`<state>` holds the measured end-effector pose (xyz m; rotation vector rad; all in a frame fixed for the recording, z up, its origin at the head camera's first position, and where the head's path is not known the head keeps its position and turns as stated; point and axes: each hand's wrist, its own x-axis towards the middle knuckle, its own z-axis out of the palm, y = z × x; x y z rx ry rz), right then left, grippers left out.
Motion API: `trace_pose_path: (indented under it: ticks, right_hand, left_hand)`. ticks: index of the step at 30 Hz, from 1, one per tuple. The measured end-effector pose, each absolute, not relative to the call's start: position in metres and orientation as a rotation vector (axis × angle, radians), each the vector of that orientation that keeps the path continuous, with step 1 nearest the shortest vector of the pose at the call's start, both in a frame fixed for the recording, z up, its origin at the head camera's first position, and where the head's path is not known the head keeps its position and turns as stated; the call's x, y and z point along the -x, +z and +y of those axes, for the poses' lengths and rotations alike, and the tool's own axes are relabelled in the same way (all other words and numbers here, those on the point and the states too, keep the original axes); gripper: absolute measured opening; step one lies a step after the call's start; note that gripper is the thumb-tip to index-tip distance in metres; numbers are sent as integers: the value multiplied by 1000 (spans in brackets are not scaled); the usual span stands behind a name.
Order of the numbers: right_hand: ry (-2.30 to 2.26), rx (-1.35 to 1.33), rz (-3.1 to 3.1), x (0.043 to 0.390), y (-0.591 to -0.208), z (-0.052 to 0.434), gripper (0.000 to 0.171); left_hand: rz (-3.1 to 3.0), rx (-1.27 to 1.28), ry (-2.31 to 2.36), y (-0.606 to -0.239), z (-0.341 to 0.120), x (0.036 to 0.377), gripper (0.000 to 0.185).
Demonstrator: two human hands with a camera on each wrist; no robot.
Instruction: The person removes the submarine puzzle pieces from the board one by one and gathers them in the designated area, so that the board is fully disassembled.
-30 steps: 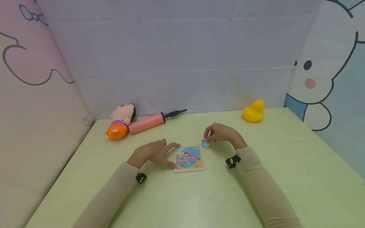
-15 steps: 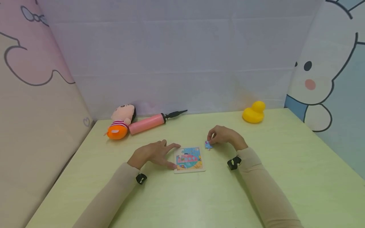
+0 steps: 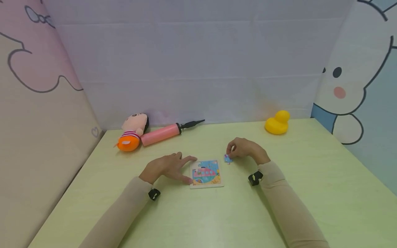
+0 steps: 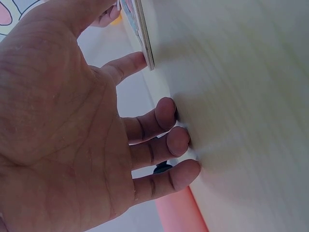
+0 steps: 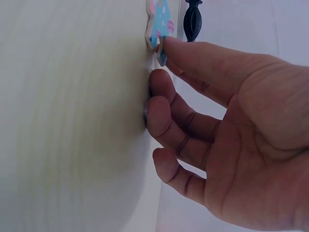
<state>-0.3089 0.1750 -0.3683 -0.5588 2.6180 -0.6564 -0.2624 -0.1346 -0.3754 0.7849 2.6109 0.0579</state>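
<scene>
Honestly, keep your left hand (image 3: 167, 167) flat, fingers spread against the puzzle board (image 3: 206, 173), while your right hand (image 3: 245, 148) pinches that puzzle piece (image 3: 228, 158) lightly.

Bare table (image 3: 310, 193) right of puzzle board (image 3: 206, 173) — duck (image 3: 277, 122) far back

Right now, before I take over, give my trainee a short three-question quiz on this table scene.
1. True or false: the right hand pinches a loose puzzle piece that touches the table.
2. What do the left hand fingertips touch? A) the yellow duck B) the left edge of the puzzle board C) the pink pump
3. Fill in: the doll lies just left of the ____.

Key: 1 true; 2 B; 3 pink pump.
</scene>
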Motion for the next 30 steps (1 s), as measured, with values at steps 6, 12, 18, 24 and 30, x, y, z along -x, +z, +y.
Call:
trace_pose_path:
  ticks: [6, 12, 18, 24, 30]
  right_hand:
    - [-638, 566, 2625, 309, -369, 175, 5]
    - [-628, 543, 2630, 309, -369, 175, 6]
    - [-636, 533, 2629, 308, -368, 176, 4]
    - [-643, 540, 2619, 308, -368, 176, 4]
    - [-664, 538, 2618, 307, -366, 173, 4]
  left_hand:
    - [2617, -795, 52, -377, -135, 262, 87]
    - [2620, -801, 59, -377, -134, 262, 86]
    - [2620, -806, 63, -378, -134, 263, 87]
    - [2614, -802, 56, -377, -134, 263, 87]
    - [2608, -790, 49, -376, -134, 263, 87]
